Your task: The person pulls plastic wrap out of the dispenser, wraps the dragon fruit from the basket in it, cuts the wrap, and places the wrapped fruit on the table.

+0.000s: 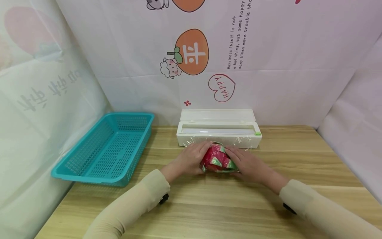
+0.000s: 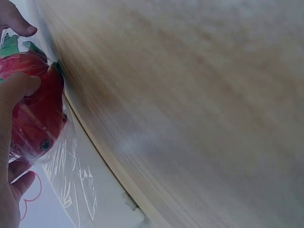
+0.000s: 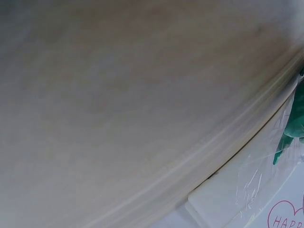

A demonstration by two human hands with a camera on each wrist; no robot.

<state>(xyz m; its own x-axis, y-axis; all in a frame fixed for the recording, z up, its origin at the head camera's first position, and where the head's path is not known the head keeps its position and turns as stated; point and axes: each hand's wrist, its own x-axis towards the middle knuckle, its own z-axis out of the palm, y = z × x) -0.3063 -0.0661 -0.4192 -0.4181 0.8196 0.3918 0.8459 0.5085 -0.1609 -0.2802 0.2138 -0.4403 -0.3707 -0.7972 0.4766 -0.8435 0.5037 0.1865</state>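
Observation:
A red dragon fruit (image 1: pixel 215 158) with green scale tips is held between both hands, clear plastic film lying over it. My left hand (image 1: pixel 192 157) grips its left side; in the left wrist view the thumb (image 2: pixel 21 88) presses on the red skin. On the other side my right hand (image 1: pixel 249 164) holds the fruit, fingers over its upper edge. Loose, crinkled cling film (image 2: pixel 71 175) stretches from the fruit toward the white cling film dispenser (image 1: pixel 219 139) behind it. Only the fruit's green tips (image 3: pixel 295 118) show in the right wrist view, where the hand is out of sight.
The dispenser's lid (image 1: pixel 218 115) stands raised at the back, against the printed white cloth (image 1: pixel 134 56). At the left is a turquoise plastic basket (image 1: pixel 138 146) with nothing in it. Wooden tabletop (image 1: pixel 215 209) lies under the forearms.

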